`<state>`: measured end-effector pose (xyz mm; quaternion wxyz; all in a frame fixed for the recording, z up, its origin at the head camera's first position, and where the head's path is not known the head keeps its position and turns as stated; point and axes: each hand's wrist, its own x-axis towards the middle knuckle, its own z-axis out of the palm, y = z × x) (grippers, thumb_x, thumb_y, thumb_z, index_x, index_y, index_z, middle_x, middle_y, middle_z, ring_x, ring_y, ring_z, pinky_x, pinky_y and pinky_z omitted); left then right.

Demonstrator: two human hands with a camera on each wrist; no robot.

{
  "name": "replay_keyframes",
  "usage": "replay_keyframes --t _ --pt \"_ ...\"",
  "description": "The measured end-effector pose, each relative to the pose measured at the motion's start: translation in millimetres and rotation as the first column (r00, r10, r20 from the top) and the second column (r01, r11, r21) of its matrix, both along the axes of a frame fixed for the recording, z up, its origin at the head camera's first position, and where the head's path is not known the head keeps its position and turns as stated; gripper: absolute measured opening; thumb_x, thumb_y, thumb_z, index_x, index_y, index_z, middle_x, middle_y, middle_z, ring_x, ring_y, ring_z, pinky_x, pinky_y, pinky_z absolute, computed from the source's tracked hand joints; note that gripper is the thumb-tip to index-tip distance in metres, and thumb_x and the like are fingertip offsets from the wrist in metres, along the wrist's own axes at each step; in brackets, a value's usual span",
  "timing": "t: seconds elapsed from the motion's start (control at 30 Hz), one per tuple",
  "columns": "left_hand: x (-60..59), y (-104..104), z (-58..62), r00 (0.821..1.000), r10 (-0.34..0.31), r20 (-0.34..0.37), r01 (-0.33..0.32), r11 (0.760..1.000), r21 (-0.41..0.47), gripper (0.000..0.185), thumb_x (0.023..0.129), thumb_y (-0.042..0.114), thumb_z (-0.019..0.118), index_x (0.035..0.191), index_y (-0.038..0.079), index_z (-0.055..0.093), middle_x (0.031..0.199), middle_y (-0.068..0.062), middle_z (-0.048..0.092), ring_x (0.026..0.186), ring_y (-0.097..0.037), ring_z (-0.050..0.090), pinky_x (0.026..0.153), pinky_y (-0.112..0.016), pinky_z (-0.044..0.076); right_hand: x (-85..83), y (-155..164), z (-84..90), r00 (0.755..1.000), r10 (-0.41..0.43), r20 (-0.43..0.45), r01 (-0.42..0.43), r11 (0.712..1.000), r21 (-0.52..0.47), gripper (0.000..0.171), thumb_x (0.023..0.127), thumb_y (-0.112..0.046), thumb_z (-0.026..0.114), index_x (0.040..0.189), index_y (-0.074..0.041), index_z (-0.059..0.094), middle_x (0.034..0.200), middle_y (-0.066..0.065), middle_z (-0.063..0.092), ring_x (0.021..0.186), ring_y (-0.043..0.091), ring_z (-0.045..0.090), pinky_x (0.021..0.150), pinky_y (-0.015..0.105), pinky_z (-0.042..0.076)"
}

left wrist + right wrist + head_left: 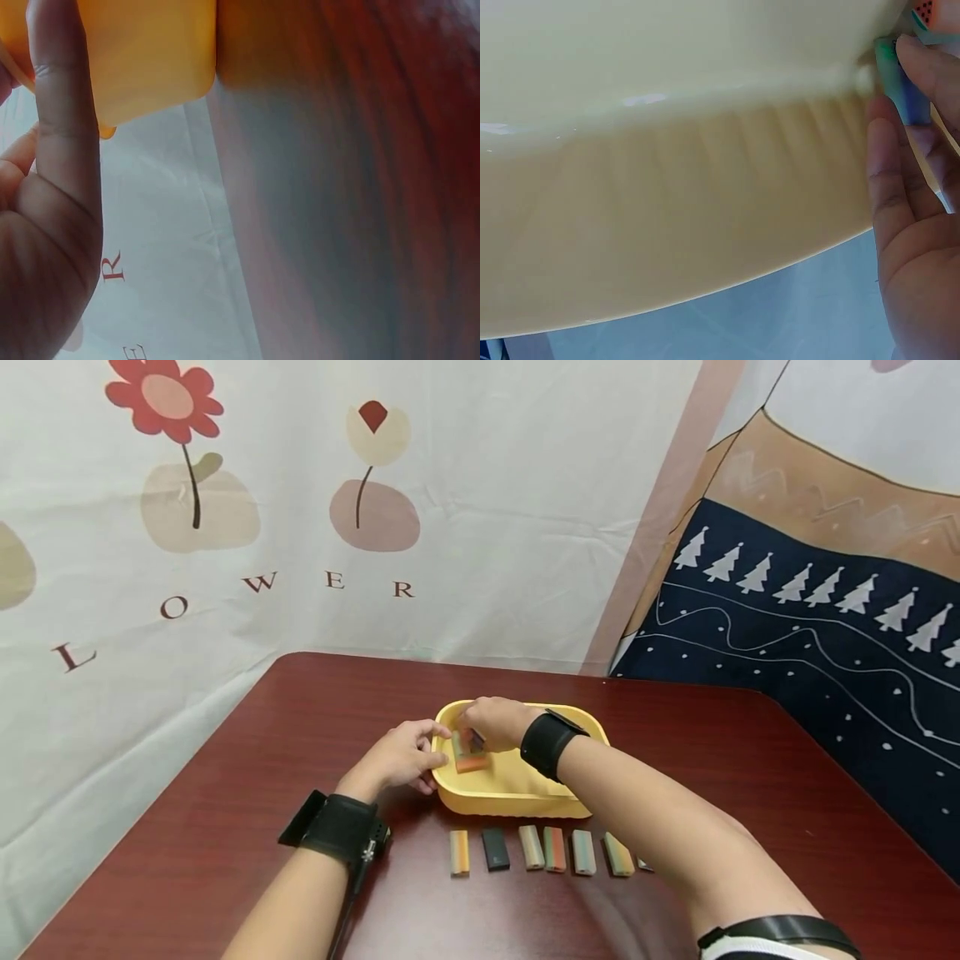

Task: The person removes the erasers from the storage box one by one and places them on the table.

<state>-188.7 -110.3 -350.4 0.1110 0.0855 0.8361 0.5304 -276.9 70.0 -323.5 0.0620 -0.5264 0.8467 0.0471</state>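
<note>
A shallow yellow plastic basin (517, 777) stands on the table. My left hand (401, 756) holds its left rim, and one finger (67, 97) runs straight along the outer wall in the left wrist view. Inside the basin's left end, my right hand (498, 722) pinches a small green and blue block (906, 82) between thumb and fingers. Close by in the basin lie an orange block (471, 764) and a pale green one (456, 742). The right wrist view also shows a piece with a red, black-dotted print (925, 11) beside the thumb.
In front of the basin, several small blocks form a loose row on the dark red table (360, 693): a yellow striped one (460, 853), a black one (496, 850) and a red-green one (554, 849) among them. My right forearm crosses over the row's right end. A printed curtain (487, 527) hangs behind.
</note>
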Motion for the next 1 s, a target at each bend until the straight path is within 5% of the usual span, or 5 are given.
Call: replay_keyframes --t 0.3,0.6,1.0 --pt "1.5 5 -3.4 1.000 -0.009 0.018 0.008 1.000 0.011 0.037 0.090 0.003 0.065 0.125 0.000 0.056 0.073 -0.013 0.054 0.055 -0.023 0.064 0.054 -0.038 0.059 -0.5 8 -1.0 0.999 0.010 0.042 -0.009 1.000 -0.023 0.020 0.082 0.004 0.073 0.092 -0.013 0.073 0.088 0.000 0.065 0.079 0.013 0.058 0.066 0.018 0.046" --pt "0.0 6 -1.3 1.000 -0.011 0.021 0.011 1.000 -0.008 0.037 0.091 0.003 0.064 0.127 0.001 0.055 0.073 -0.014 0.054 0.056 -0.023 0.064 0.055 -0.039 0.059 9.2 25 18.3 1.000 -0.019 0.021 0.021 0.996 -0.090 0.013 0.080 -0.001 0.073 0.078 -0.012 0.066 0.082 0.002 0.060 0.071 0.012 0.050 0.062 0.023 0.044" --pt "-3.3 -2 2.5 1.000 -0.017 0.010 0.017 1.000 -0.025 0.039 0.092 0.003 0.062 0.129 0.001 0.054 0.073 -0.013 0.052 0.057 -0.024 0.064 0.057 -0.038 0.059 34.5 72 40.5 0.991 -0.113 0.065 0.125 0.962 -0.241 0.017 0.078 -0.004 0.074 0.078 -0.015 0.061 0.089 -0.002 0.055 0.076 0.016 0.054 0.066 0.023 0.050"
